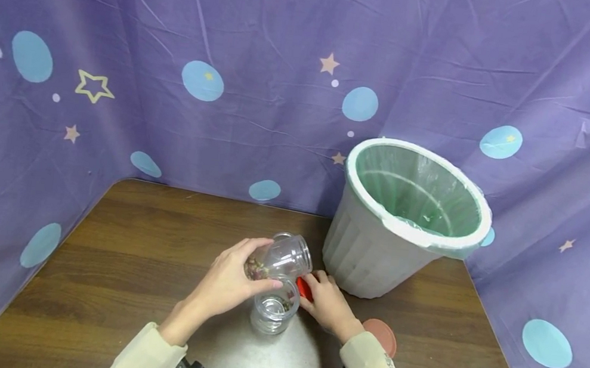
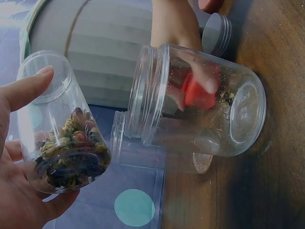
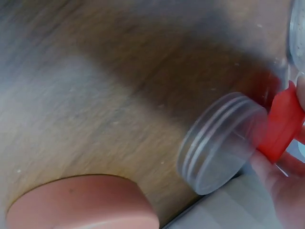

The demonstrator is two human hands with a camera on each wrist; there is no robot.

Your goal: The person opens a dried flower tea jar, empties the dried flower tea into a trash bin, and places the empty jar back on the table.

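My left hand [image 1: 233, 279] grips a tilted clear jar [image 2: 55, 95], its mouth towards the right. Dried flower buds [image 2: 74, 148] in yellow-green and dark red lie in its bottom. Close beneath stands an open clear jar [image 1: 271, 319], with a few small bits [image 2: 226, 98] at its bottom. To its right, my right hand [image 1: 331, 305] holds a small red object [image 3: 283, 124], partly covered by the fingers; I cannot tell its kind. A clear ridged lid [image 3: 217, 143] sits beside the red object in the right wrist view.
Another clear jar [image 2: 152, 155] stands behind the open one. A grey bin [image 1: 369, 246] with a green liner rises at the back right. Near my right wrist lies a round pink lid [image 1: 380, 336] on the wooden table [image 1: 119, 261]. A purple curtain [image 1: 273, 86] hangs behind.
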